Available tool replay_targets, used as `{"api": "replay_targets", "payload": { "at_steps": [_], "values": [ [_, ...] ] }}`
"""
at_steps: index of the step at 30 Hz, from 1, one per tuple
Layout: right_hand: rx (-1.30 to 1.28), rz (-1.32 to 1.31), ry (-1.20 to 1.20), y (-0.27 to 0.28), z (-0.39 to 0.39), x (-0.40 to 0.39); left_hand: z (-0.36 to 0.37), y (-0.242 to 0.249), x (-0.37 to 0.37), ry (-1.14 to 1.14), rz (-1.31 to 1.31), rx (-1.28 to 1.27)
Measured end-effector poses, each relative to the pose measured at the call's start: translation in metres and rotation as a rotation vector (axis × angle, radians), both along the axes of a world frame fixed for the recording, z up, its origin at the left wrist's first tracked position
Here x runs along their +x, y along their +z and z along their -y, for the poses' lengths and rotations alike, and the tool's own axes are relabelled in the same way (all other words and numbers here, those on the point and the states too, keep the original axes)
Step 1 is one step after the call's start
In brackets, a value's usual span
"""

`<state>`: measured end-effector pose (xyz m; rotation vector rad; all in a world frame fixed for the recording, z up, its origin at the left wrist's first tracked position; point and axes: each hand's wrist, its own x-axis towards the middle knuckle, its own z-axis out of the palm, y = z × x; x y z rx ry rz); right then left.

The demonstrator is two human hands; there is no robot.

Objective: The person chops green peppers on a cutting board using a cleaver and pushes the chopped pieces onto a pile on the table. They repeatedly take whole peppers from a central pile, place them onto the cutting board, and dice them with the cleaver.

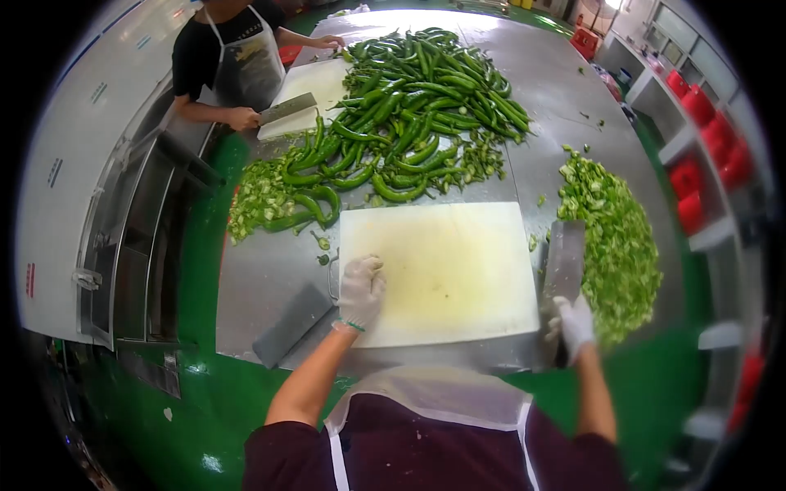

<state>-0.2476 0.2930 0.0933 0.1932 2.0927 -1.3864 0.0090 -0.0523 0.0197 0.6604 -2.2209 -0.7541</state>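
Observation:
My left hand [362,292], in a white glove, rests on the left part of the white cutting board [442,327]. Its fingers are curled in and I see nothing in them. At the right of the board, my gloved right hand [576,326] grips a cleaver [565,258], its broad blade pointing away from me. The blade lies beside a long heap of chopped green peppers [612,245]. The cutting board carries only small specks and a yellowish stain. Whole green peppers [426,90] are piled beyond it.
A co-worker [246,57] at the far left holds another cleaver [286,108] over a second cutting board [315,78]. Chopped pepper [262,196] lies at the left edge of the steel table [540,49]. A grey metal piece [293,326] sits near my left forearm. Red containers [716,135] stand on right shelves.

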Motion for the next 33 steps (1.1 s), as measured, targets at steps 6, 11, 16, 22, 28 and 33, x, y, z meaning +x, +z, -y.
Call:
{"api": "replay_targets", "payload": {
  "at_steps": [6, 11, 16, 22, 28, 33],
  "values": [
    [-0.396, 0.248, 0.017, -0.016, 0.073, 0.043, 0.051, 0.024, -0.07, -0.143, -0.084, -0.042],
    [-0.327, 0.236, -0.037, -0.06, 0.093, 0.023, 0.117, 0.038, -0.162, -0.137, -0.125, -0.094],
    [-0.319, 0.204, -0.105, -0.06, 0.096, 0.023, 0.177, 0.041, -0.263, -0.009, 0.275, -0.053],
    [-0.245, 0.234, -0.147, -0.03, 0.113, 0.024, 0.228, 0.018, -0.33, 0.064, 0.816, -0.204],
    [-0.18, 0.348, -0.183, -0.054, 0.102, 0.019, 0.259, 0.057, -0.328, 0.168, 0.448, 0.25],
    [-0.183, 0.273, -0.189, -0.036, 0.115, 0.02, 0.258, 0.082, -0.347, 0.045, 0.633, 0.119]
  ]
}}
